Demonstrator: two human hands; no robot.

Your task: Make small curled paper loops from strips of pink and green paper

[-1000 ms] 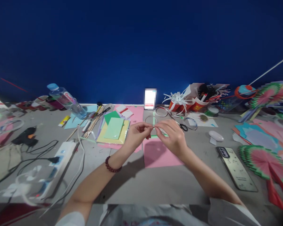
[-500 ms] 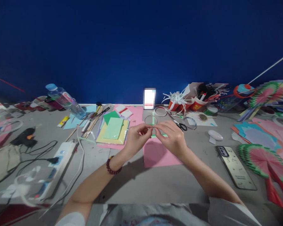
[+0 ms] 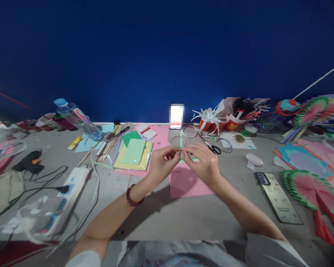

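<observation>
My left hand (image 3: 163,160) and my right hand (image 3: 202,158) meet fingertip to fingertip above the table. Both are closed in a pinch. Whatever sits between the fingertips is too small to make out; a trace of green shows there. Below them lies a pink sheet of paper (image 3: 190,181), with a green strip (image 3: 194,160) along its far edge, partly hidden by my hands. Just beyond my fingers are a roll of tape (image 3: 172,137) and a pale green strip (image 3: 181,134). Black-handled scissors (image 3: 215,149) rest by my right hand.
Left are a stack of coloured paper (image 3: 133,154), a water bottle (image 3: 82,120) and a power strip (image 3: 68,202) with cables. A pixelated phone-shaped screen (image 3: 176,116) stands at the back. Right are red paper cups (image 3: 234,123), a phone (image 3: 278,198) and a pleated paper fan (image 3: 308,185).
Hardly anything differs. My pinched fingertips have shifted very slightly, and both hands stay in the same place above the pink sheet.
</observation>
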